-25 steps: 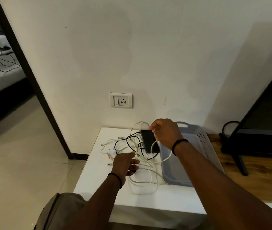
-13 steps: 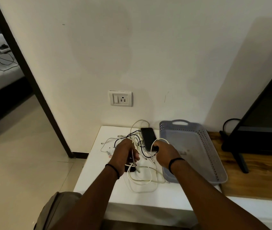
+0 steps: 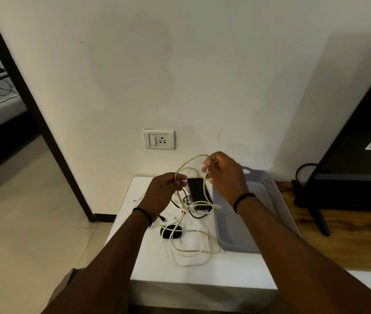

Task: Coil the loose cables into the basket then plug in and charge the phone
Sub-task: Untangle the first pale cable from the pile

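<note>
The thin cream-white cable (image 3: 181, 171) is lifted off the pile in a raised loop that arches between both hands, with its tails dropping back into the tangle below. The left hand (image 3: 164, 193) has its fingers (image 3: 181, 181) clenched round the lower run of that loop, while the right hand (image 3: 224, 175), held higher and nearer the wall, pinches the top of the arc between thumb and fingertips. Holding it at 2 points like this looks meant to draw 1 strand clear of the others so it can be wound into a coil, and the height keeps the slack from snagging.

Beneath the hands the rest of the loose white and black cables (image 3: 189, 243) sprawl over the white tabletop (image 3: 202, 273), several loops lying open toward the near edge. The slim black phone (image 3: 198, 192) lies flat among them, close to the wall, with cable crossing its near end; no lead can be seen in its port. A small dark oval object (image 3: 171, 231) sits in the tangle just beside the left wrist; what it is I cannot tell.

The grey perforated plastic basket (image 3: 268, 189) stands just beside the pile on the right, and what shows of its floor is bare, so the coiling seems barely begun. The white wall socket with its switch (image 3: 158, 139) is above the tabletop, nothing plugged in.
</note>
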Motion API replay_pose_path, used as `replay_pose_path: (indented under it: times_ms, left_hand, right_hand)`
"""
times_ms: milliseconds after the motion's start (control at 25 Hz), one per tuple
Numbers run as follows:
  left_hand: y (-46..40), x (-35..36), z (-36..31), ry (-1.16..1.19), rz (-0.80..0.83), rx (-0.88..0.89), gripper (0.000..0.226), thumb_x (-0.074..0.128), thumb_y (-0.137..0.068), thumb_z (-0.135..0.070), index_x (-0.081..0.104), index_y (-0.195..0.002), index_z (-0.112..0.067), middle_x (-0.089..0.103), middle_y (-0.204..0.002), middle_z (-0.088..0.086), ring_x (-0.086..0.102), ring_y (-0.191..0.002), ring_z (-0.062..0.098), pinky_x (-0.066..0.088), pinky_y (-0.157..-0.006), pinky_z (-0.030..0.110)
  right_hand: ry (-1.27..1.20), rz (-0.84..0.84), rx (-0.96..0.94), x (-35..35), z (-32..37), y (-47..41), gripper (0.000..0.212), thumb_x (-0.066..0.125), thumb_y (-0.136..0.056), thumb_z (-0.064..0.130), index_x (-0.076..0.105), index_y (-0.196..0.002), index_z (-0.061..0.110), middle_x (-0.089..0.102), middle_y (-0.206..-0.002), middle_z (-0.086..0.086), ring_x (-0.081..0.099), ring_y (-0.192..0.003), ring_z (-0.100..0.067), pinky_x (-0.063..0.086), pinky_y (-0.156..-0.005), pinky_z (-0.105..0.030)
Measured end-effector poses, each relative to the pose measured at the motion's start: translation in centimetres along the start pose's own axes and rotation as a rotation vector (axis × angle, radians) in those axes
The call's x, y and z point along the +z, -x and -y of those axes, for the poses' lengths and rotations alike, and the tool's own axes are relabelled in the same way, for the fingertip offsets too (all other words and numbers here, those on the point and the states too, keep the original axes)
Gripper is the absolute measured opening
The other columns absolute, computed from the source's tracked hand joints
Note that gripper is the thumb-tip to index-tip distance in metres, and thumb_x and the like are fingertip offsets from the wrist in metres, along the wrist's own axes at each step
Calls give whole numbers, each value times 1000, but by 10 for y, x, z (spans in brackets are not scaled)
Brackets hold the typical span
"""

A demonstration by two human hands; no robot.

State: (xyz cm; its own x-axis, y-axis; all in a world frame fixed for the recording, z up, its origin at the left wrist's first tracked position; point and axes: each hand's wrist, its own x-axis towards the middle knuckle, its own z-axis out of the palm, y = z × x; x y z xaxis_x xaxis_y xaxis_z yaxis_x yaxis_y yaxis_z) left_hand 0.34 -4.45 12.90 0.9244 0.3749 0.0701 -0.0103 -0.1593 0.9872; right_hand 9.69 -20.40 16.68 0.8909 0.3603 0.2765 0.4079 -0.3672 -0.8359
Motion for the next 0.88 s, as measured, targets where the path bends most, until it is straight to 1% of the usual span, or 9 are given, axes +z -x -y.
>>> replay_pose_path:
  times_ms: [160,320,360,440,520,560,720,800,880]
  left_hand:
    - [1,8,-6,29,-77,17,25,50,-94,3,68,-108,-6,74,-86,7,68,-86,25,53,-75,18]
    - [4,14,-27,86,-25,78,22,61,-92,-12,69,-112,-15,73,-106,10,68,-105,23,51,-94,31]
    - [6,15,-33,112,-9,95,22,62,-91,-13,68,-112,-15,72,-108,12,68,-105,23,51,-95,33]
    - [10,17,-46,162,15,130,23,56,-94,-7,66,-114,-9,72,-106,17,70,-99,22,54,-88,30]
    - [12,16,-57,179,41,153,28,44,-99,0,61,-121,-1,71,-104,21,71,-93,21,54,-81,24]
    - [12,15,-61,179,55,160,30,40,-101,-2,59,-123,-1,71,-104,22,71,-94,23,54,-81,26]
    - [19,17,-84,187,80,219,33,34,-106,-18,59,-123,-5,72,-106,18,69,-101,30,50,-93,42]
    - [21,17,-99,201,52,223,33,34,-106,-20,61,-122,-8,73,-108,14,69,-102,30,49,-93,45]
    - [21,17,-112,201,36,221,33,34,-106,-22,62,-121,-12,73,-107,12,70,-100,30,50,-91,47]
  right_hand:
    - [-81,-43,-216,-23,53,-11,4,67,-90,23,68,-88,20,70,-71,4,67,-67,-14,59,-68,-40]
    - [-180,-43,-253,-35,84,-9,5,71,-88,18,73,-92,19,71,-74,-2,68,-65,-17,60,-61,-32]
    - [-192,-55,-259,-37,90,-8,5,71,-88,17,74,-92,18,72,-75,-3,69,-65,-17,59,-60,-30]
    - [-180,-95,-299,-42,102,-5,6,71,-88,19,74,-93,17,72,-76,-2,68,-64,-15,59,-59,-27]
    - [-158,-132,-347,-48,112,-5,7,70,-89,20,74,-93,17,72,-75,0,68,-64,-14,60,-60,-29]
    - [-151,-143,-363,-50,116,-5,7,70,-89,21,74,-92,17,72,-74,0,68,-63,-14,60,-61,-32]
    - [-119,-218,-355,-62,123,-8,5,71,-88,21,73,-89,17,71,-72,7,68,-68,-11,60,-69,-39]
    - [-104,-242,-311,-66,119,-7,4,71,-87,20,74,-88,18,71,-73,9,68,-72,-9,59,-72,-40]
    - [-124,-238,-264,-69,112,-3,3,71,-87,18,73,-88,19,72,-74,6,69,-72,-11,60,-72,-41]
